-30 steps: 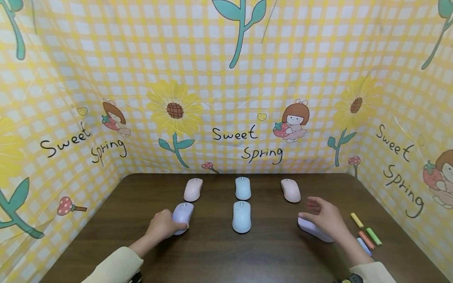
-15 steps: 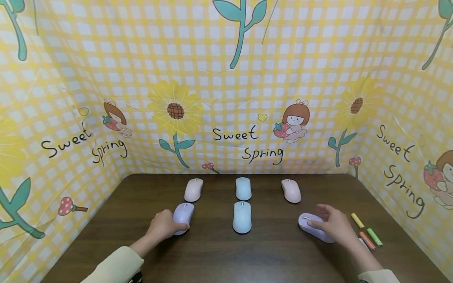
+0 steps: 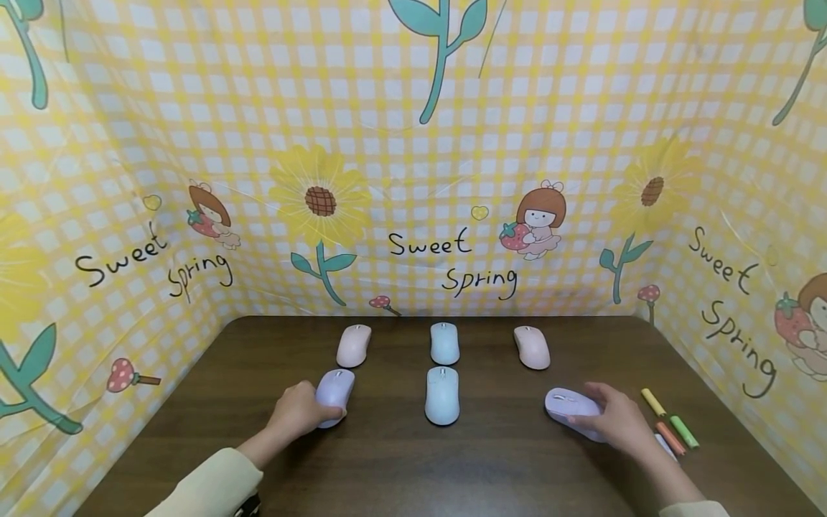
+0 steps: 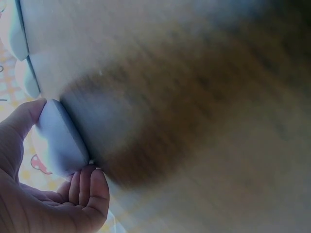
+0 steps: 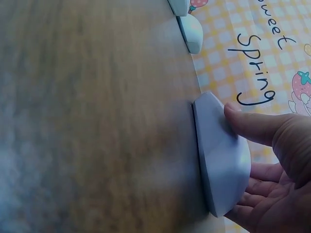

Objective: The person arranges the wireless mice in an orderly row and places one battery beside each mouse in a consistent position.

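At the left, my left hand (image 3: 296, 416) grips a purple computer mouse (image 3: 335, 391) by its sides. The left wrist view has the thumb (image 4: 30, 114) on one side of that mouse (image 4: 58, 141) and curled fingers (image 4: 92, 194) at the other. Over at the right, my right hand (image 3: 623, 424) holds the rear of another purple computer mouse (image 3: 568, 408), which lies at a slant on the table. In the right wrist view the thumb (image 5: 248, 124) touches this mouse (image 5: 221, 160), with the other fingers behind it, partly hidden.
Between the hands, two light blue mice (image 3: 442, 396) stand one behind the other. Pink mice lie farther back, one at left (image 3: 354, 346) and one at right (image 3: 533, 347). Several short coloured sticks (image 3: 670, 436) lie right of my right hand. A checked cloth (image 3: 413, 179) walls the dark table (image 3: 413, 474).
My right hand has come down and back from above the right purple mouse and now holds its rear. My left hand and its mouse have stayed in place.
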### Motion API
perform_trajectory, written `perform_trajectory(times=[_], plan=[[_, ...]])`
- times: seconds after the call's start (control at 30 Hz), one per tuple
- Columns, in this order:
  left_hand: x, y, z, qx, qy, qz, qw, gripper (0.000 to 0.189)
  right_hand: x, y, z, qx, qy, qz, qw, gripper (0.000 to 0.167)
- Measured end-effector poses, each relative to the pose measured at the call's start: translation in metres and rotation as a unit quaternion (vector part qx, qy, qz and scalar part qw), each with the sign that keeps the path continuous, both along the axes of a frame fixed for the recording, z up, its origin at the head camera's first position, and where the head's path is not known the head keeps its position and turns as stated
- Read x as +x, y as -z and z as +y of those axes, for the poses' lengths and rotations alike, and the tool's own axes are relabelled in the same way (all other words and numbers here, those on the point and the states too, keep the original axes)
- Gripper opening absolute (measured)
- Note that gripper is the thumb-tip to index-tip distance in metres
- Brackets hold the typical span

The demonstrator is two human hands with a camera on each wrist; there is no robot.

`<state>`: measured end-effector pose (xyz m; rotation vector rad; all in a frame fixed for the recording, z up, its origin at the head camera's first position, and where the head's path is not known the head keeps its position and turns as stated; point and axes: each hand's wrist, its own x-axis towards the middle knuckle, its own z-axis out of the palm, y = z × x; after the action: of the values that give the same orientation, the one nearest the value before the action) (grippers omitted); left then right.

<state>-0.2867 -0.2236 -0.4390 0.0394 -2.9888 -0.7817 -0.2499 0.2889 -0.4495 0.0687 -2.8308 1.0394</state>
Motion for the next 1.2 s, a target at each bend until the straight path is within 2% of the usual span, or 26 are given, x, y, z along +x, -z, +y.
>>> perform_trajectory(times=[0.17,0.47,1.03,1.2], plan=[[-0.0001,0.0006,-0.0003,0.000,-0.001,0.004,1.0000,0.055,0.0032,0.0001,0.0006,0.012,0.004,-0.018,0.9998,0.081],[0.0003,0.0005,-0.0004,0.003,-0.005,0.002,1.0000,0.054,0.0037,0.0023,0.0014,0.022,0.005,-0.020,0.9995,0.082],[0.0017,0.0011,0.0004,0.001,-0.004,0.007,1.0000,0.054,0.0043,0.0038,0.0025,0.030,0.013,-0.012,0.9994,0.078],[0.0013,0.0001,0.0006,0.003,-0.003,0.009,1.0000,0.054,0.0030,-0.0007,-0.0028,0.035,0.021,-0.004,0.9992,0.076]])
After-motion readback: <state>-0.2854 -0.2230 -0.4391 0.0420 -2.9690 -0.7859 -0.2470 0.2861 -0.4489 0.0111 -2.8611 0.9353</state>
